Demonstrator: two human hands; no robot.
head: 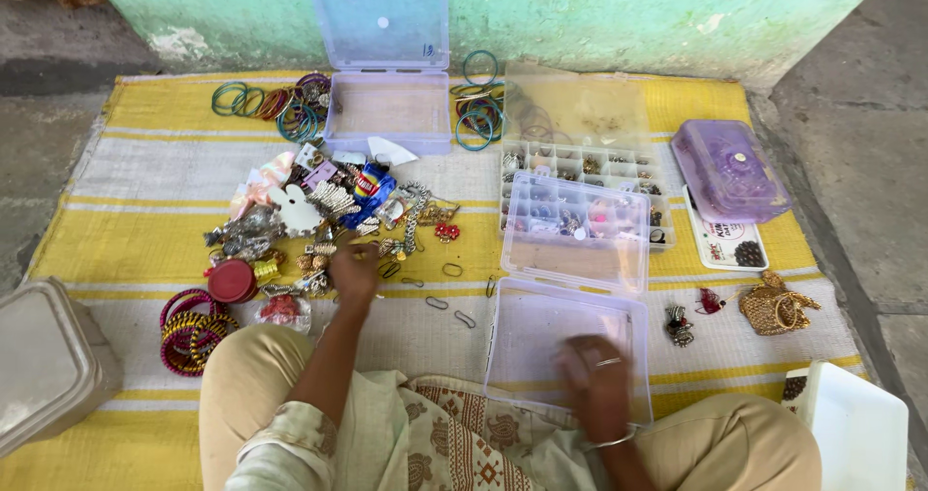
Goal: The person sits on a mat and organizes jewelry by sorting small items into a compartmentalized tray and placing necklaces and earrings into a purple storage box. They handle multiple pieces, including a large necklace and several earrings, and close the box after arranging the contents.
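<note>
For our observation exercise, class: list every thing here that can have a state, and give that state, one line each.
Near clear box: open, lid up.
Far clear box: open, empty.
Compartment organiser: open, filled.
Purple tub: lid on.
Left hand: reaching into the trinket pile.
Right hand: inside the near clear box, blurred.

Left hand (pixel 354 271) reaches into jewellery pile (pixel 329 216) on striped mat (pixel 145 177) — fingers curled, possibly pinching something. Right hand (pixel 597 380) — blurred — rests in clear box (pixel 541 341).
</note>
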